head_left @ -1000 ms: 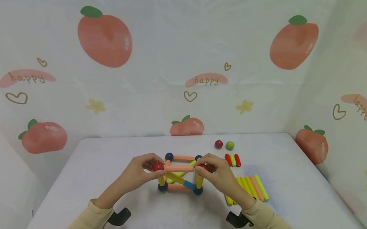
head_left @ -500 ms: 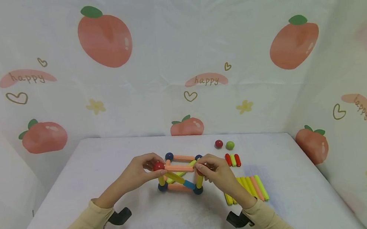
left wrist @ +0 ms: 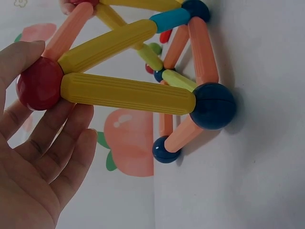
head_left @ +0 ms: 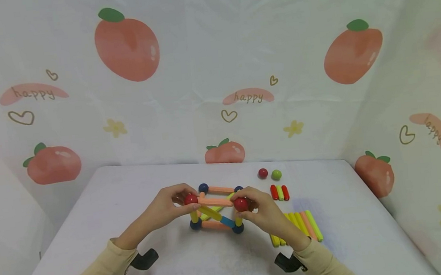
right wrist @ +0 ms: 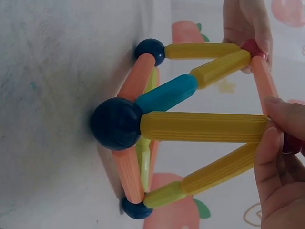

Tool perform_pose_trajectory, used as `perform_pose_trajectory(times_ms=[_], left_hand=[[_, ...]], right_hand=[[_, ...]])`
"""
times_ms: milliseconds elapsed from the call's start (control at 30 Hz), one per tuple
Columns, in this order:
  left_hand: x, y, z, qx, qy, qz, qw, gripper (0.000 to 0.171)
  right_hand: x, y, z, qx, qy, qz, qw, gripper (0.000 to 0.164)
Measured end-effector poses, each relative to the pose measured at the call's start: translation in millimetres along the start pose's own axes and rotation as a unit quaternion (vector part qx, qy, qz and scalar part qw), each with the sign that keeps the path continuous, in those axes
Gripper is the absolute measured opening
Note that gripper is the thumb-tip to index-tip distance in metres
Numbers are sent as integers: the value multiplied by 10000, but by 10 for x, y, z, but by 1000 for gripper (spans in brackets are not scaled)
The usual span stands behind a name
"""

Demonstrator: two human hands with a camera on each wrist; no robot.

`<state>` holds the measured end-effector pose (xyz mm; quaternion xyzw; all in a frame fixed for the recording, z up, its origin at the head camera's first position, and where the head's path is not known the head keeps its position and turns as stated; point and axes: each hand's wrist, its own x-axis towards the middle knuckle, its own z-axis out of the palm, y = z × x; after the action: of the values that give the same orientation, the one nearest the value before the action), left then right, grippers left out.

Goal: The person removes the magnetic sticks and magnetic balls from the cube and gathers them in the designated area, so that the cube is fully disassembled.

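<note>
A frame of magnetic sticks and balls stands on the table, with navy balls at its base corners. Two upper red balls are joined by an orange stick. My left hand pinches the left red ball between thumb and fingers. At the other end, my right hand holds the right red ball, its thumb and fingertip close to the top of a yellow stick. A slanting yellow stick meets a short blue stick above a base corner.
Behind the frame lie a loose red ball and a green ball. Short red and green sticks sit in front of them. A row of longer yellow, orange and green sticks lies at the right, partly behind my right forearm.
My right hand's fingers have shifted around the right red ball. Its thumb has moved lower, so more of that ball shows. The left hand and the frame stay nearly still.
</note>
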<state>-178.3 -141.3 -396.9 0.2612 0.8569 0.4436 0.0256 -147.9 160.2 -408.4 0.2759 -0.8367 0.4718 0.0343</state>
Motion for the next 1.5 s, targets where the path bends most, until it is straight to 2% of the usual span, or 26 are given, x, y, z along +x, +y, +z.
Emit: perform_pose_trajectory(times_ms=[300,667,967,1200,1500], left_hand=[[-1,43,-2,-16,34,52,10000,32],[14,55,14,175,58,162,9997,27],[9,79,9,215,-46,207,9995,25],[29,74,22,313,-235,432,9983,25],[59,94,35,417,-224,310,9984,23]], right_hand=[[-9,42,31,-164,170,-220,9995,41],[6,16,63,-157,467,-341,9982,42],[45,13,100,-368,676,-414,9962,42],[66,18,108,-505,683,-538,9949,40],[41,22,54,-483,451,-432,9969,43]])
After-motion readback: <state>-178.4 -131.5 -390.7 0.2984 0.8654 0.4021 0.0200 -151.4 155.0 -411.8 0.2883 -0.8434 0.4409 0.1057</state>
